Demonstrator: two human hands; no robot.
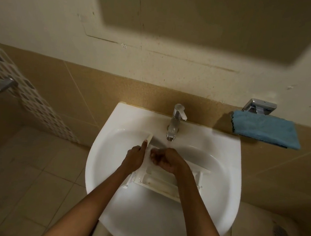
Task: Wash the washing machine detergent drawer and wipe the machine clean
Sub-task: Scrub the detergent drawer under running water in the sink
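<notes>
Head view: the detergent drawer (156, 182) lies slantwise in the bowl of the white sink (229, 149), its front panel up near the tap (176, 120) and its back end down toward the person, probably so that water from the spout would run the length of the compartments and drain off into the bowl. The left grip (134, 156) holds the drawer by its left side close to the front panel, with the forefinger laid straight along the panel's edge; that looks like a steadying hold, keeping the drawer from sliding on the smooth bowl. The right grip (165, 159) is curled over the front compartment just below the spout, fingertips turned down into it, most likely rubbing at residue; I cannot tell whether it pinches anything small or works bare. Whether water is running is not clear either. A blue cloth (265, 131) hangs on a holder on the wall to the right of the sink, well apart from the hands, and it may be meant for wiping the machine once the drawer is rinsed
</notes>
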